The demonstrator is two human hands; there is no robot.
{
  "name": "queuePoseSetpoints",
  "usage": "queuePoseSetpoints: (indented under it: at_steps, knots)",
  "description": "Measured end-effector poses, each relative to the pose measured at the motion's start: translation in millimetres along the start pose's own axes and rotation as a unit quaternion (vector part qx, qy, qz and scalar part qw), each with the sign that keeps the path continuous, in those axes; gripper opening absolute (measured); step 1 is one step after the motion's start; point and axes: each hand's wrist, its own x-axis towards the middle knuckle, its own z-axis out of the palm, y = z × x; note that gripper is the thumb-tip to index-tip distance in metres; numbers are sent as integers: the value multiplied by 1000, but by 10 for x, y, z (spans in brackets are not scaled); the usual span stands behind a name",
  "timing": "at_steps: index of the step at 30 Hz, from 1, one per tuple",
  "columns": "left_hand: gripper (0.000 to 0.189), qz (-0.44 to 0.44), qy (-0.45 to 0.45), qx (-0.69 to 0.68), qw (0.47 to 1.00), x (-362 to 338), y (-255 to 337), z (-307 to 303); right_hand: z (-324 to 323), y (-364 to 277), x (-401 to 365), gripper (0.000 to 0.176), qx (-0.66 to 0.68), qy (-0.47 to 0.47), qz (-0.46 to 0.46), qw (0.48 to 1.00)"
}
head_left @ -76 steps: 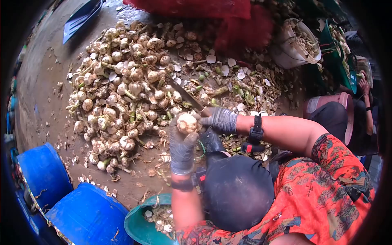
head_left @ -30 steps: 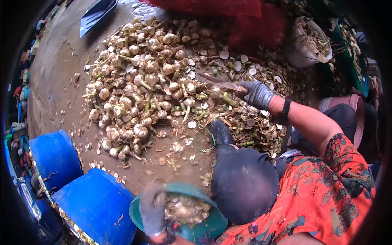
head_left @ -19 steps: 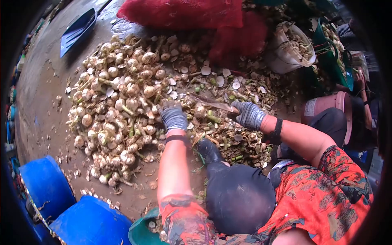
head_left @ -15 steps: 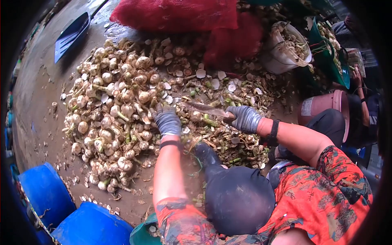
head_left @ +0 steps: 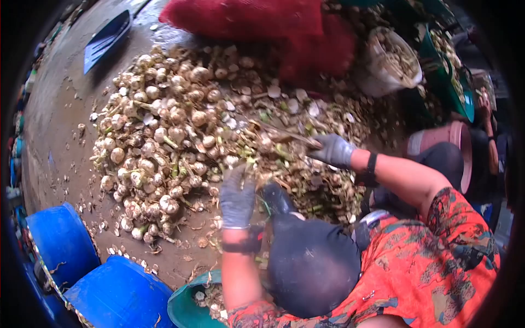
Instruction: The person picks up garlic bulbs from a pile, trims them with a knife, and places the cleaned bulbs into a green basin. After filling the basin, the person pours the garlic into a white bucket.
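My left hand [head_left: 238,198], in a grey glove, is closed just in front of my knee, at the near edge of the garlic pile [head_left: 164,139]. A pale, green-tipped stalk [head_left: 250,165] shows at its fingertips; the garlic bulb it seems to belong to is mostly hidden by the fingers. My right hand [head_left: 334,150], also gloved, is wrapped round the handle of a knife [head_left: 287,132]. The blade points left over a heap of cut stalks and peelings [head_left: 322,188], apart from my left hand.
A red mesh sack [head_left: 246,19] lies behind the pile, with a white bucket [head_left: 388,63] of trimmings to its right. A blue dustpan [head_left: 108,41] rests at the far left. Blue containers [head_left: 120,295] and a green basin [head_left: 183,306] stand nearby. Another person's hand [head_left: 484,104] shows at right.
My left hand has drawn back from the pile towards my knee, with a stalk now at its fingers. My right hand keeps the knife at nearly the same place, its blade turned. The view has shifted slightly.
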Motion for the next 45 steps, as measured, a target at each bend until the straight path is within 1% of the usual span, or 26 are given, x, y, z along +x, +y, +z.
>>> queuePoseSetpoints:
  at_steps: [1, 2, 3, 5, 7, 8, 9, 11, 13, 15, 16, 18, 21, 22, 23, 24, 27, 31, 32, 35, 38, 40, 41, 42, 44, 45]
  knots:
    - [30, -14, -41, 13, 999, -9, 139, -15, -134, -415, -87, 53, 102, -24, 38, 994]
    - [28, 4, -52, 64, 997, -3, 484, -29, -91, -619, -62, 58, 145, 30, -63, 987]
    - [32, 35, -50, 84, 995, 4, 465, 29, -144, -926, -12, 57, 110, 9, -50, 993]
    - [49, 42, -41, 38, 998, -16, 633, 39, -119, -1205, 109, 52, 199, -22, -90, 976]
    - [70, 40, -7, -61, 997, -69, 555, -26, -267, -1348, 126, 47, 156, -60, -84, 982]
    - [80, 8, -4, -209, 978, -110, 553, -63, -124, -1259, 242, 40, 196, -44, -101, 974]
    - [84, -23, -34, -376, 926, -132, 519, -80, -88, -1204, 199, 34, 304, -72, -30, 949]
    - [86, -44, -49, -462, 885, -147, 297, 27, -159, -1253, 46, 38, 412, -152, 129, 889]
    - [79, -47, -96, -519, 848, -107, 224, 118, 29, -1229, 7, 36, 488, -182, 134, 843]
    - [83, -69, -88, -521, 846, -49, 322, 109, 130, -1232, 4, 33, 480, -178, 129, 849]
    - [83, -67, -87, -521, 847, -55, 316, 70, 147, -1243, 44, 36, 387, -114, 45, 914]
    - [72, -100, -87, -521, 843, -101, 290, -29, 172, -1136, 140, 36, 143, -12, -88, 986]
    - [61, -42, -103, -560, 821, -32, 360, -23, -11, -1109, -20, 25, 124, 35, -213, 968]
    - [47, -78, -109, -345, 929, -73, 26, -55, -188, -1194, -102, 20, 8, -4, -212, 977]
    - [43, 124, -80, -17, 989, -153, -381, 41, -270, -1255, -132, 18, -71, -39, -235, 969]
    - [40, 271, 75, 316, 906, -233, -783, 136, -311, -1291, -157, 18, -91, -45, -265, 959]
    - [44, 351, 150, 499, 778, -372, -1171, 221, -400, -1364, -186, 16, -133, -63, -294, 944]
    - [39, 292, 109, 507, 803, -476, -1034, 140, -378, -1364, -191, 15, -172, -87, -291, 937]
    - [34, 291, 87, 393, 868, -451, -759, 62, -320, -1306, -158, 16, -170, -81, -297, 936]
    - [29, 288, 64, 274, 916, -429, -437, 37, -230, -1141, -100, 17, -169, -54, -313, 933]
    - [35, 215, 1, 190, 958, -426, -459, 76, -154, -1029, -71, 17, -176, -47, -315, 932]
    - [48, 381, 107, 385, 834, -312, -211, 40, -190, -992, -72, 18, -162, -52, -298, 939]
    - [56, 191, -123, 39, 973, -358, 112, -71, -211, -940, 28, 23, -182, -69, -245, 950]
    - [63, -86, -156, -313, 933, -404, 436, -182, -91, -489, 314, 28, -134, -57, -136, 980]
    - [66, -20, -117, -236, 964, -536, 649, -339, -316, -357, 224, 30, -153, -11, -25, 988]
    - [63, -15, -72, -226, 971, -641, 665, -464, -240, -147, 255, 30, -154, 28, -56, 986]
